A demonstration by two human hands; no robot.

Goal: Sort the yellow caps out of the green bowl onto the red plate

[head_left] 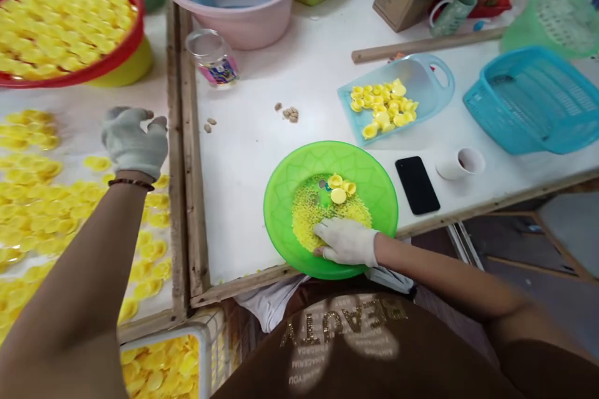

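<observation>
My left hand [135, 140], in a pale fingerless glove, hovers over the left table beside the wooden ledge. Its thumb and forefinger are apart, and nothing shows between them. Yellow cup-like plastic pieces [60, 212] lie spread in rows and heaps beneath and around it. My right hand [349, 241], gloved the same way, rests in a green plate [374, 168] among small yellow beads [306, 215]. Its fingers are stretched out, thumb apart, with the tips partly sunk in the beads. Three yellow pieces [338, 195] lie by the beads on the plate.
A wooden ledge [180, 168] divides the tables. Around the plate are a light-blue scoop [421, 103] of yellow pieces, a phone [417, 185], a cup [461, 164] and a blue basket [528, 106]. Behind stand a jar [213, 59], a pink basin [253, 25] and a filled red tray [135, 31].
</observation>
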